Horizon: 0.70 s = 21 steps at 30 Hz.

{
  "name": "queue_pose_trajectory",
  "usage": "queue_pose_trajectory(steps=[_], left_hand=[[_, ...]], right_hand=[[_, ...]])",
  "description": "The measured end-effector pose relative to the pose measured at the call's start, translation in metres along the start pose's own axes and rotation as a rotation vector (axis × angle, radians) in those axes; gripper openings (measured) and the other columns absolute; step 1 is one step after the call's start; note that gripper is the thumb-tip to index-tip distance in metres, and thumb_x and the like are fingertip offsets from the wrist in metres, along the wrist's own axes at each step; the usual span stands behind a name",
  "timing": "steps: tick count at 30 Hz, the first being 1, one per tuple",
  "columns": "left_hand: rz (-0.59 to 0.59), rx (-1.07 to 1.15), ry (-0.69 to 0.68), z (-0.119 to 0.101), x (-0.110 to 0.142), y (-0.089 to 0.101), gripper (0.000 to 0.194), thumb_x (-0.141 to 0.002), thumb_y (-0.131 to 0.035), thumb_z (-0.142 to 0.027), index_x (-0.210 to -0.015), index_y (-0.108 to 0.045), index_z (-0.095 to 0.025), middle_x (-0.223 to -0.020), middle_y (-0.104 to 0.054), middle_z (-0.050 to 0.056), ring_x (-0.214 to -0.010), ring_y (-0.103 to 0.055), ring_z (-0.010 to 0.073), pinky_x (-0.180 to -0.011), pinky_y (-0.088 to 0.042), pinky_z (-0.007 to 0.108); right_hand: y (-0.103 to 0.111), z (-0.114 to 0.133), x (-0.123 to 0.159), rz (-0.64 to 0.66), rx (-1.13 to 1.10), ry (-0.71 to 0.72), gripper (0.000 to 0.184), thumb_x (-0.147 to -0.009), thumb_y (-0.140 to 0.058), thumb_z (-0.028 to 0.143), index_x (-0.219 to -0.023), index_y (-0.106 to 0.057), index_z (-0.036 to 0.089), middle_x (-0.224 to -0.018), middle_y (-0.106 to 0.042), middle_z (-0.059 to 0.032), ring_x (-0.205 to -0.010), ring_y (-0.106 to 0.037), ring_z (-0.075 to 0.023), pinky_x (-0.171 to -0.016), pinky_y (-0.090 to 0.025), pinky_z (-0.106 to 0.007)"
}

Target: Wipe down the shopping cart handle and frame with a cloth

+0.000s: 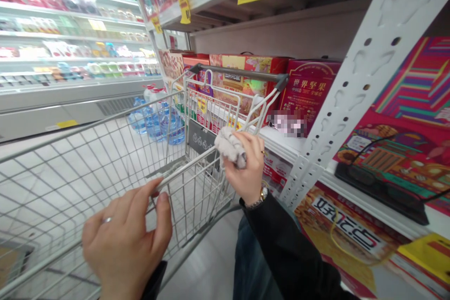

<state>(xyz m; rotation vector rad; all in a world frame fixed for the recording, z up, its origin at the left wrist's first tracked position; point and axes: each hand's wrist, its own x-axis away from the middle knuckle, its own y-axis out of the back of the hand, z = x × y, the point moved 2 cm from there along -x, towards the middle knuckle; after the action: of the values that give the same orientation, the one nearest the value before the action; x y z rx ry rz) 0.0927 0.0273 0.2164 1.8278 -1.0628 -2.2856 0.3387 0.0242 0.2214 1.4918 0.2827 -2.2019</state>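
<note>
At far left, the cart's (190,167) wire side runs in front of a lit chiller (45,111). The cart should be stiff and, on wheels if it has them, quick to roll when pushed; its thin, smooth metal rim might slip under a light touch, so the thick bar of the rim, or the dark handle (242,73), looks the best hold. The left hand (126,229) lies over the near rim, fingers bent across it and thumb on the near side, in what looks like a loose grip. Past it, the bare rim slants away to the cloth (227,144), which sits against the rim just below the handle. The cloth is bunched, pale and rumpled; it should be light, soft and hard to damage, best taken by a gathered fold. Whether it is damp cannot be told. The right hand (250,163) is just right of the cloth, fingers and thumb closed on it. Further right, a red box (309,86) stands on the shelf (281,144), apart from the hand.
</note>
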Motion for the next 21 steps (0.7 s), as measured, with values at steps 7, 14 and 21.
queue_pose_trajectory(steps=[7, 14, 21], left_hand=[[-0.049, 0.029, -0.06, 0.002, -0.004, 0.002, 0.033, -0.096, -0.061, -0.029, -0.127, -0.067, -0.021, -0.1, -0.077, 0.006, -0.085, -0.069, 0.0258, -0.079, -0.039, 0.042], [-0.104, -0.029, -0.061, 0.004, -0.004, -0.005, 0.031, -0.094, -0.071, -0.026, -0.124, -0.068, -0.021, -0.097, -0.078, 0.004, -0.08, -0.068, 0.0217, -0.073, -0.038, 0.038], [-0.111, -0.035, -0.039, 0.009, -0.003, -0.006, 0.029, -0.092, -0.075, -0.027, -0.12, -0.069, -0.024, -0.095, -0.078, 0.001, -0.078, -0.069, 0.0193, -0.072, -0.039, 0.035]], right_hand=[[-0.001, 0.009, 0.001, 0.034, -0.031, 0.004, 0.048, -0.085, -0.067, 0.019, -0.133, -0.063, 0.024, -0.125, -0.067, -0.0096, -0.117, -0.061, -0.0278, -0.105, -0.05, -0.051], [0.007, -0.011, -0.009, -0.011, 0.013, -0.021, 0.049, -0.084, -0.068, 0.018, -0.131, -0.063, 0.025, -0.125, -0.067, -0.0089, -0.117, -0.06, -0.028, -0.105, -0.049, -0.053], [0.001, 0.005, 0.0, 0.024, -0.025, -0.044, 0.051, -0.083, -0.067, 0.017, -0.133, -0.063, 0.025, -0.127, -0.066, -0.0088, -0.12, -0.06, -0.0275, -0.107, -0.049, -0.051]])
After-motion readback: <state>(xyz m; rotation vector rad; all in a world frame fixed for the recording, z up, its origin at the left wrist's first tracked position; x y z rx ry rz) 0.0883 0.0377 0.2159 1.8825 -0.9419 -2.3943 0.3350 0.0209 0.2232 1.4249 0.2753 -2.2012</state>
